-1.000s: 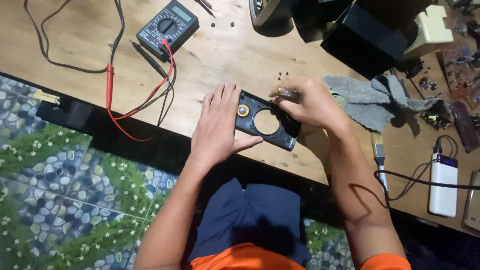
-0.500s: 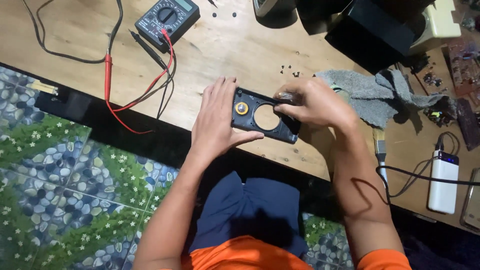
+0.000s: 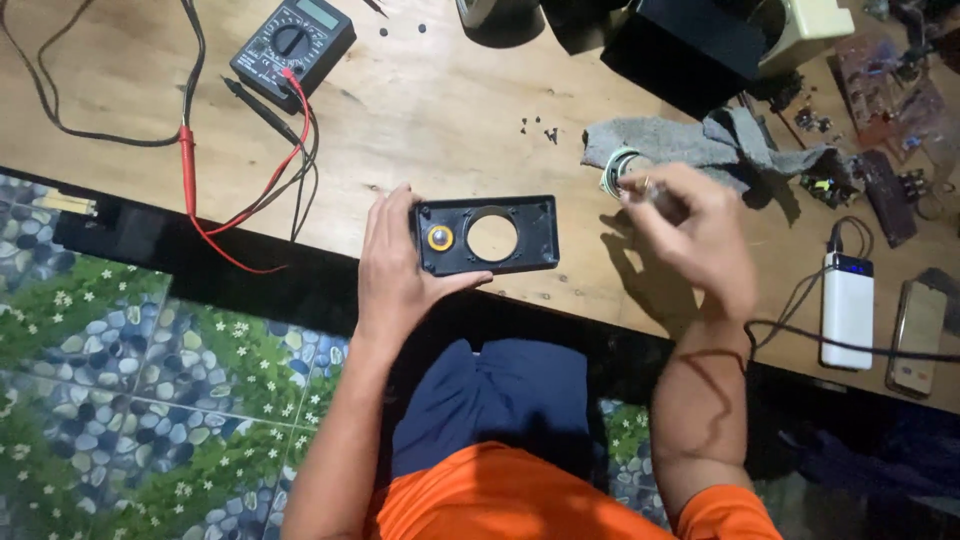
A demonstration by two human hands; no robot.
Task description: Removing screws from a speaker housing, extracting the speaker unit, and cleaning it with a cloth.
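My right hand (image 3: 690, 235) has lifted off the black plastic panel (image 3: 487, 235) since a second ago and now hangs to its right, above the wooden surface (image 3: 450, 110), near the grey cloth (image 3: 700, 145). Its grip is narrow, fingertips pinched on a thin metal tool (image 3: 645, 186) whose tip I cannot make out. My left hand (image 3: 395, 265) lies flat, fingers spread over the panel's left end, pinning it to the surface near the front edge; it grips nothing. The panel lies with its ribbed inner face up, a large round hole in the middle and a small yellow-ringed part (image 3: 440, 239) just beside it. As I judge it, the step in hand is work on the fastenings of this panel, the tool drawn back between turns. A few small dark screws (image 3: 540, 128) lie well apart behind the panel; the next move would call for bringing the tool tip squarely onto a corner post while the left hand keeps the panel from sliding. A multimeter (image 3: 292, 42) with red and black leads sits at far left, a white power bank (image 3: 846, 310) at right.
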